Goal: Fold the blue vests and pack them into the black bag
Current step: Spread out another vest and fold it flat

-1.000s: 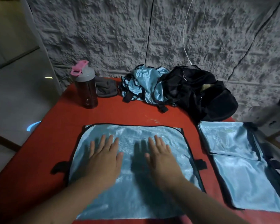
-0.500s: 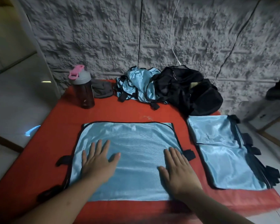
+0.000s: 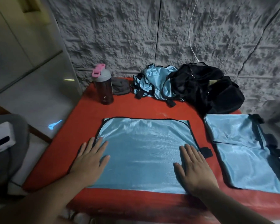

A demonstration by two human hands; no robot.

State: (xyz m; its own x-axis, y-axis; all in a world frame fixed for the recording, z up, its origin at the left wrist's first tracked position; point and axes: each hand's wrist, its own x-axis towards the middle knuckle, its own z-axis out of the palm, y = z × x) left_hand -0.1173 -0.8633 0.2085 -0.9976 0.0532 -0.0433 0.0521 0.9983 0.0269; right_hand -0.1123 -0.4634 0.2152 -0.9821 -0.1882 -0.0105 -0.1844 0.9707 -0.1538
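Behind flattened vest [image 3: 144,151] — black bag [image 3: 205,89], contents unclear; hands flat.

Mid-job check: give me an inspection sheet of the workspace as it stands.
Surface: red table, bare between the items.
Job's things: flat blue vest at centre; folded vest to its right; crumpled vests at the back; black bag beside them, at the back right.
Clutter: bottle with pink-capped lid, upright; grey cloth behind it.
Hands: left hand flat on the vest's left edge; right hand flat near its right edge.
Cables: black cable and white cable hang down the wall.
Surroundings: rough grey wall; grey-and-white object, left.
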